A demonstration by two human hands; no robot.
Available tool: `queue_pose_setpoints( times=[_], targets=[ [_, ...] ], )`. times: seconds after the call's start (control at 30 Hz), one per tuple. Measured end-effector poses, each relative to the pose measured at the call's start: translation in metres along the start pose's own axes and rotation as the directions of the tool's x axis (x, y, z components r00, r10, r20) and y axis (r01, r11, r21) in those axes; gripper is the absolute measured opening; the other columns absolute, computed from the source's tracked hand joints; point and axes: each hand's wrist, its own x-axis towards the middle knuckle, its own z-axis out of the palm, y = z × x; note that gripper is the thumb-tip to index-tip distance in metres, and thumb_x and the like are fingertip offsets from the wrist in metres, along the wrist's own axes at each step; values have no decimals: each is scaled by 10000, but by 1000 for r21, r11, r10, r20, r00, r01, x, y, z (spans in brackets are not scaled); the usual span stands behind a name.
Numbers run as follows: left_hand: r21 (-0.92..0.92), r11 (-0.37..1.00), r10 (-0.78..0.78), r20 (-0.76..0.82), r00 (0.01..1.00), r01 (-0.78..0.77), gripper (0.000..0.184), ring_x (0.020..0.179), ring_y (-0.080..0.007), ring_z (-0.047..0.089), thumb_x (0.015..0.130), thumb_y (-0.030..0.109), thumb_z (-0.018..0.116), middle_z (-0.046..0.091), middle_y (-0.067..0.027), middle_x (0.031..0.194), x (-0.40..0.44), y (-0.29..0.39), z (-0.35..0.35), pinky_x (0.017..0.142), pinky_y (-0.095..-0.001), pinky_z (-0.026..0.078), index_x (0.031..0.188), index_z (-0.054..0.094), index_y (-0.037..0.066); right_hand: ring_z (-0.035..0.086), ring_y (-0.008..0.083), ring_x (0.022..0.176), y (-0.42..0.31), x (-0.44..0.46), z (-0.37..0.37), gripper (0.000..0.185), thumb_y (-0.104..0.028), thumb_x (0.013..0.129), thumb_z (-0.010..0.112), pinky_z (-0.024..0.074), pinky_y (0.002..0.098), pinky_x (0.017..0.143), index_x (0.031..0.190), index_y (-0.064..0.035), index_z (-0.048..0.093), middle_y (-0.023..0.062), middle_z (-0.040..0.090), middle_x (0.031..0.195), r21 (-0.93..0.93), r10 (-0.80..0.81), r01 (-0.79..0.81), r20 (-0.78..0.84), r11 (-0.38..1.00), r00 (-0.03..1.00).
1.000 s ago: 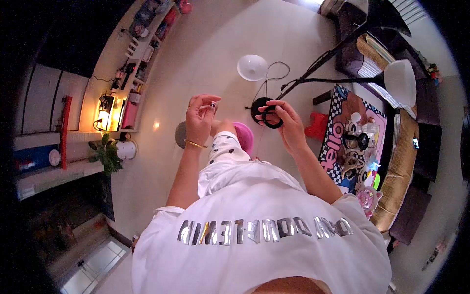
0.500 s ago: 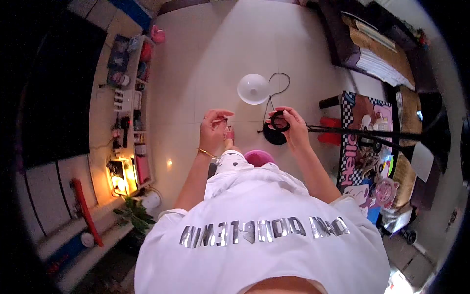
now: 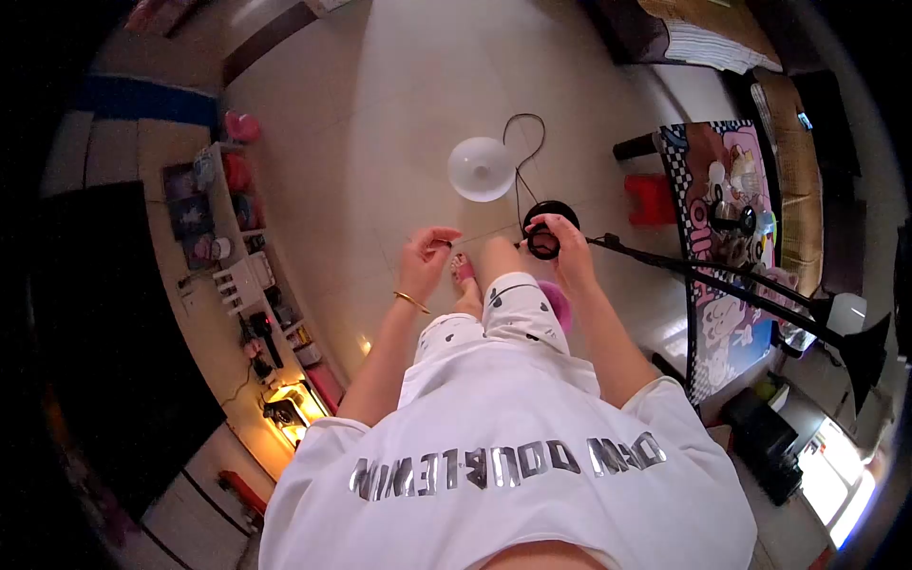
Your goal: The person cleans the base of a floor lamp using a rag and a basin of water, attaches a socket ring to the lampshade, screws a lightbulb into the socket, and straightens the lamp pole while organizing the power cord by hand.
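Viewpoint has turned, slanting the thin black lamp pole [image 3: 636,253] downward; hands apart: right hand [image 3: 568,253] gripping black circular ring [image 3: 541,256] near round black base [image 3: 559,208]; left hand [image 3: 426,258] curled, hold unclear; white bowl-shaped shade [image 3: 481,171] on floor [image 3: 408,142].

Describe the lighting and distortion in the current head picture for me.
Head view: straight edges bow and the corners go black; head view, lower right: the bright white window-like opening looks blown out; head view, centre: the round black ring in the right hand partly blends into the flat black disc behind it.
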Motion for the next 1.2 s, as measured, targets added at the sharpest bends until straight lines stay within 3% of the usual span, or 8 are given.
queue_pose_setpoints(
  times=[0.23, 0.5, 0.73, 0.93, 1.03, 1.07, 1.13, 1.2],
  targets=[
    [-123, 975, -176, 83, 981, 185, 274, 928, -105, 611, 849, -29, 576, 664, -52, 1048, 74, -83, -6, 832, -258, 507, 1111, 635, 25, 673, 200, 682, 54, 100, -39, 316, -349, 943, 568, 525, 290, 657, 883, -46, 635, 73, 647, 778, -97, 167, -180, -131, 979, 977],
    [-38, 922, -385, 9, 923, 385, 302, 862, -113, 593, 843, -43, 552, 620, -49, 1000, 183, -224, 9, 769, -262, 516, 1129, 605, 39, 668, 169, 660, 169, 243, -94, 281, -331, 928, 601, 502, 257, 586, 924, -52, 631, 52, 628, 752, -201, 213, -271, -268, 941, 939],
    [32, 853, -512, -146, 847, 521, 400, 848, -145, 582, 826, -44, 541, 596, -67, 960, 273, -375, 15, 720, -253, 502, 1211, 492, 52, 638, 163, 591, 278, 350, -153, 407, -385, 920, 615, 505, 267, 551, 1100, -25, 551, 68, 596, 754, -233, 219, -351, -451, 907, 865],
    [-4, 721, -662, -296, 688, 693, 514, 882, -163, 571, 797, 56, 695, 587, -78, 1007, 343, -559, 12, 715, -307, 497, 1254, 462, 79, 598, 132, 604, 388, 450, -225, 636, -478, 879, 642, 513, 286, 549, 1223, 26, 464, 112, 590, 869, -344, 177, -451, -600, 824, 780],
    [-4, 712, -658, -352, 666, 702, 497, 901, -172, 565, 808, 99, 703, 580, -77, 1031, 367, -630, 12, 713, -317, 489, 1246, 468, 104, 661, 306, 877, 435, 496, -253, 816, -575, 840, 625, 505, 382, 829, 1290, 80, 442, 245, 587, 1183, -422, 237, -534, -578, 733, 781],
    [-49, 678, -707, -317, 633, 733, 571, 950, -189, 550, 791, 127, 721, 559, -93, 1088, 373, -645, 13, 754, -328, 485, 1283, 434, 97, 588, 361, 1103, 446, 508, -259, 896, -627, 823, 603, 433, 410, 967, 1319, 95, 415, 284, 555, 1242, -494, 230, -559, -577, 666, 784],
    [-134, 596, -795, -236, 559, 792, 725, 1048, -222, 520, 756, 184, 758, 517, -124, 1201, 390, -650, 16, 835, -349, 478, 1356, 365, 83, 544, 371, 1171, 458, 528, -264, 889, -625, 813, 618, 415, 410, 991, 1310, 87, 429, 294, 542, 1259, -490, 265, -591, -581, 641, 769],
    [-256, 524, -852, -184, 491, 812, 527, 982, -199, 570, 809, 153, 714, 577, -82, 1115, 407, -662, 21, 749, -334, 496, 1260, 443, 125, 531, 377, 1192, 474, 544, -270, 832, -587, 823, 626, 410, 409, 997, 1299, 72, 449, 291, 543, 1263, -481, 273, -584, -570, 654, 775]
  ],
)
